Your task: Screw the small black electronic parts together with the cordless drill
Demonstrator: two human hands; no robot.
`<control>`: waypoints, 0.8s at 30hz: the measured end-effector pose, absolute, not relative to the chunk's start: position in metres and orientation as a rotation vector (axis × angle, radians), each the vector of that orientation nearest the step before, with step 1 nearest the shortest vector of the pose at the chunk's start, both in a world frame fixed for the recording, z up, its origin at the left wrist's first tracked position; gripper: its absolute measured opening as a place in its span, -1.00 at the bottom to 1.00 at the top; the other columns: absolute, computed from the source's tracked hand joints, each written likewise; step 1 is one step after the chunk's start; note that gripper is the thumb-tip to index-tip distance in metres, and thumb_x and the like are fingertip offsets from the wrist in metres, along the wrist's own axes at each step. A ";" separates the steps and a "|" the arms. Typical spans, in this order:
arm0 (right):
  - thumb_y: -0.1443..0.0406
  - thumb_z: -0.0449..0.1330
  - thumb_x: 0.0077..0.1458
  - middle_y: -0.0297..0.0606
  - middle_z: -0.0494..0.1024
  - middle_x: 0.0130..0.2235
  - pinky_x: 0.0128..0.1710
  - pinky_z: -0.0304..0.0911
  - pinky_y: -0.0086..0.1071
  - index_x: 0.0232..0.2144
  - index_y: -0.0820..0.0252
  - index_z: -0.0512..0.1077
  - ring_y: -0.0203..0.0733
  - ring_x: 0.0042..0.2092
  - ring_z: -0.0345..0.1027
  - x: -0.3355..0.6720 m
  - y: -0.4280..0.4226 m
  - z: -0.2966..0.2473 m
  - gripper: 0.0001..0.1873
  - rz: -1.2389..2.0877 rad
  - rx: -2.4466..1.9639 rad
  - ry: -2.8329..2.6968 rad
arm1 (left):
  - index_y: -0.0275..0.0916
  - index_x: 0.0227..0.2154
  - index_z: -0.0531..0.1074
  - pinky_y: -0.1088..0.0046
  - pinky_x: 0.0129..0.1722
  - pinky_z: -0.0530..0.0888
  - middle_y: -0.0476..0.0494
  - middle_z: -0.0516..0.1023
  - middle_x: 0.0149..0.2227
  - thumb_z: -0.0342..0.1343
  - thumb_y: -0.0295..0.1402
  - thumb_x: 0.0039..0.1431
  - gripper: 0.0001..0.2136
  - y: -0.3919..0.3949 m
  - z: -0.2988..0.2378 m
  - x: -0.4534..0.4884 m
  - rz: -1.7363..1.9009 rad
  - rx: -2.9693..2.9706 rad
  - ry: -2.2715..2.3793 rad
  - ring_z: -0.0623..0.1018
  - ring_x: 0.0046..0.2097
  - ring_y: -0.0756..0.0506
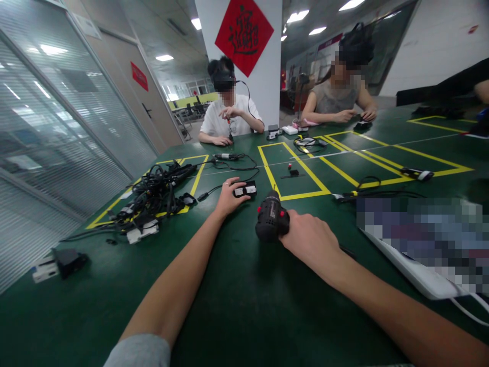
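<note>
My left hand (231, 197) rests on the green tabletop with its fingers around a black power adapter (250, 190) that carries white labels. A thin black cable with a plug (203, 196) lies just left of that hand. In my right hand (307, 237) is a black cordless drill (268, 220) with red buttons, gripped by its handle. The drill points away from me, its nose to the right of the adapter and apart from it. My right hand's fingertips are hidden behind the drill.
Tangled black cables and adapters (156, 191) cover the left side. A white-edged device with a blurred screen (416, 270) lies at right. Yellow tape (305, 195) marks rectangles on the table (237, 306). Two people in headsets (231, 114) (340, 99) work across from me.
</note>
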State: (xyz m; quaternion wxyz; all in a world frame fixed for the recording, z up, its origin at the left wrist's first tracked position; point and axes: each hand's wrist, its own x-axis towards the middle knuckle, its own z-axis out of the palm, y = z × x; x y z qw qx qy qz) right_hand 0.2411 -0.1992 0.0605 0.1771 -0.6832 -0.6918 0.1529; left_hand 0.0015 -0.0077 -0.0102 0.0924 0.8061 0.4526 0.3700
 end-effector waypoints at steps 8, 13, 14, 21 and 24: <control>0.04 0.35 -0.07 0.05 0.59 -0.25 -0.31 0.24 -0.19 -0.19 0.24 0.49 0.16 -0.22 0.50 0.237 -0.194 0.048 -0.53 0.631 -1.866 -2.086 | -0.13 0.06 0.43 0.18 0.28 0.26 -0.19 0.37 0.18 0.17 -0.32 0.14 -0.61 -0.019 -0.006 0.005 0.938 2.592 1.338 0.36 0.21 -0.21; -0.02 0.14 0.16 0.00 0.57 -0.33 -0.27 0.27 -0.18 -0.28 0.26 0.54 0.07 -0.26 0.48 0.243 -0.187 0.054 -0.56 0.535 -1.807 -1.907 | -0.18 0.06 0.42 0.15 0.30 0.24 -0.23 0.37 0.16 0.17 -0.28 0.15 -0.61 -0.028 0.006 0.012 1.042 2.585 1.328 0.33 0.23 -0.20; 0.01 0.12 0.19 -0.01 0.58 -0.31 -0.23 0.28 -0.16 -0.22 0.27 0.54 0.07 -0.23 0.47 0.244 -0.185 0.056 -0.56 0.455 -1.774 -1.835 | -0.19 0.05 0.42 0.15 0.28 0.27 -0.24 0.37 0.15 0.16 -0.28 0.16 -0.61 -0.032 0.012 0.016 1.075 2.579 1.308 0.35 0.21 -0.20; 0.16 0.27 0.03 -0.11 0.53 -0.04 -0.15 0.37 -0.20 0.20 0.19 0.23 -0.05 -0.12 0.47 0.245 -0.165 0.065 -0.30 1.020 -1.110 -1.167 | -0.18 -0.03 0.48 0.15 0.19 0.36 -0.26 0.40 0.08 0.21 -0.32 0.11 -0.67 -0.088 0.078 0.078 0.854 2.675 0.717 0.41 0.14 -0.20; 0.31 0.23 -0.06 -0.21 0.54 -0.14 -0.31 0.36 -0.25 0.07 0.15 0.31 -0.14 -0.29 0.46 0.244 -0.165 0.067 -0.42 1.354 -0.925 -0.892 | -0.21 -0.08 0.49 0.21 0.15 0.39 -0.27 0.40 0.06 0.23 -0.35 0.08 -0.69 -0.113 0.093 0.101 0.658 2.686 0.608 0.43 0.11 -0.19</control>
